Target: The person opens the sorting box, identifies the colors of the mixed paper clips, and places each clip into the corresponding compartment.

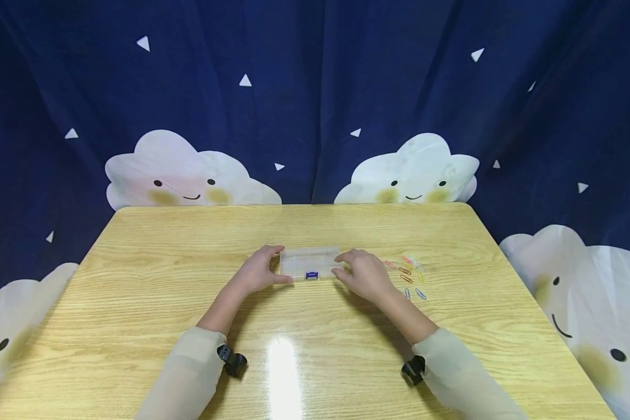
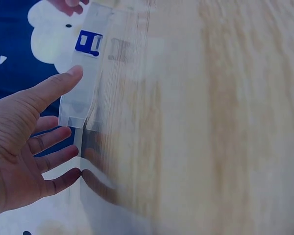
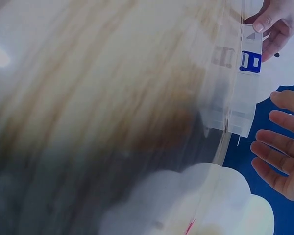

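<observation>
A clear plastic box (image 1: 308, 261) with a blue latch (image 1: 312, 275) on its front side lies on the wooden table. My left hand (image 1: 257, 271) holds the box's left end, thumb at the front and fingers round to the back. In the left wrist view the thumb (image 2: 71, 73) lies against the front face; the other fingers are spread past the corner. My right hand (image 1: 364, 274) hovers at the right end with fingers loosely bent. A gap shows between its fingertips (image 3: 274, 95) and the box in the right wrist view.
Several coloured paper clips (image 1: 406, 274) lie scattered on the table (image 1: 189, 262) just right of my right hand. A dark blue curtain (image 1: 315, 87) with white clouds hangs behind the table and along both sides.
</observation>
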The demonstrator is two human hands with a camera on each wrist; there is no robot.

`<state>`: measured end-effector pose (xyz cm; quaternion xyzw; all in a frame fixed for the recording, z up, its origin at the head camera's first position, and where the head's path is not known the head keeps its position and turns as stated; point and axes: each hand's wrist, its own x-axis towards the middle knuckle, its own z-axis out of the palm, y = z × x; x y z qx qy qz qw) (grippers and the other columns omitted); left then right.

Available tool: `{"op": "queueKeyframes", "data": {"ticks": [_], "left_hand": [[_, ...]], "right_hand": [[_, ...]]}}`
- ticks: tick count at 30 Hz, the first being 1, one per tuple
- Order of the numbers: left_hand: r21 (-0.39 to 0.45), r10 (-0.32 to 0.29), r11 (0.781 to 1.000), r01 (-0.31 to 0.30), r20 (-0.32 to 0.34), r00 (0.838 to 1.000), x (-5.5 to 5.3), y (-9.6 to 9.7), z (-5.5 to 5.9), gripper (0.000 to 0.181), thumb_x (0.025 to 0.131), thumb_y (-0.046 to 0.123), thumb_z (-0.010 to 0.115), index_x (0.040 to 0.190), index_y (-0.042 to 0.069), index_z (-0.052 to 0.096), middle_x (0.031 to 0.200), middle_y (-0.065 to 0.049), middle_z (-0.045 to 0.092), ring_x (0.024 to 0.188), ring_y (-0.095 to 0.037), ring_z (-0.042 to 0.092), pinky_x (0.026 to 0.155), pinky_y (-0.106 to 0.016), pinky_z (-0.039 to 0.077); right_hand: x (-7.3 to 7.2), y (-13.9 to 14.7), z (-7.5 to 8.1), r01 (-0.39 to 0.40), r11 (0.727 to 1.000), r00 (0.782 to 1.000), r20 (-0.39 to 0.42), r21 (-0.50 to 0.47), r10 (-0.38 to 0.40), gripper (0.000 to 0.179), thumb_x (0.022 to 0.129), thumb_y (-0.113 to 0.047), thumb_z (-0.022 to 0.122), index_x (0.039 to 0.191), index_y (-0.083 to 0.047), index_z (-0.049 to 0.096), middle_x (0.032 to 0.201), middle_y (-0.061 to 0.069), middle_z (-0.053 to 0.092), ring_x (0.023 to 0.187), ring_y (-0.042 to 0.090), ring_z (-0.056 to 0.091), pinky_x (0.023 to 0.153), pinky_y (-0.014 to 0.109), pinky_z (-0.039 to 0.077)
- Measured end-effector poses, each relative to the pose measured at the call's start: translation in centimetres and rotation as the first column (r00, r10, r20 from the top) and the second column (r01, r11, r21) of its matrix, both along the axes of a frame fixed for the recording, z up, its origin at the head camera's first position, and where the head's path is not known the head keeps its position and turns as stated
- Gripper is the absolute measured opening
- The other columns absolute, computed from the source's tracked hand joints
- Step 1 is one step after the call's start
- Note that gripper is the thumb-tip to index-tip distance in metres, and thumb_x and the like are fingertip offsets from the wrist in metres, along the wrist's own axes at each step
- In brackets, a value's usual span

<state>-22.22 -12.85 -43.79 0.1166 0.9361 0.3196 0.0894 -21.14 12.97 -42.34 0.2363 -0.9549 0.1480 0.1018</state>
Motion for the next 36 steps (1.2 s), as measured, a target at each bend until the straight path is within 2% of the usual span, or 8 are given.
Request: {"op": "queueKeyframes", "data": {"ticks": [16, 24, 36], "left_hand": [[-0.025, -0.007, 1.000, 0.007, 0.007, 1.000, -0.4, 0.1, 0.0, 0.088, 0.074, 0.042, 0.077, 0.142, 0.004, 0.037, 0.140, -0.018, 0.044, 0.130, -0.036, 0.041, 0.107, -0.048, 0.037], [-0.019, -0.001, 1.000, 0.001, 0.002, 1.000, -0.4, 0.1, 0.1, 0.086, 0.074, 0.041, 0.077, 0.141, 0.003, 0.039, 0.138, -0.018, 0.046, 0.127, -0.035, 0.044, 0.105, -0.048, 0.039], [-0.024, -0.003, 1.000, 0.004, 0.007, 1.000, -0.4, 0.1, 0.0, 0.084, 0.075, 0.040, 0.077, 0.141, 0.003, 0.039, 0.138, -0.019, 0.046, 0.127, -0.036, 0.044, 0.103, -0.049, 0.039]], "right_hand": [[-0.1, -1.1, -0.1, -0.037, 0.999, 0.999, 0.008, -0.024, 0.037, 0.024, 0.084, -0.029, 0.068, 0.102, -0.012, 0.071, 0.102, 0.006, 0.071, 0.096, 0.024, 0.066, 0.080, 0.038, 0.054], [0.1, -1.9, -0.1, -0.067, 0.997, 0.997, 0.044, -0.032, 0.069, 0.023, 0.085, -0.026, 0.068, 0.102, -0.012, 0.071, 0.102, 0.005, 0.071, 0.098, 0.023, 0.065, 0.084, 0.037, 0.053], [0.4, -3.1, -0.4, -0.112, 0.994, 0.994, -0.006, 0.015, 0.112, 0.013, 0.085, -0.020, 0.067, 0.092, -0.011, 0.072, 0.092, 0.002, 0.070, 0.085, 0.017, 0.064, 0.074, 0.031, 0.054]]}}
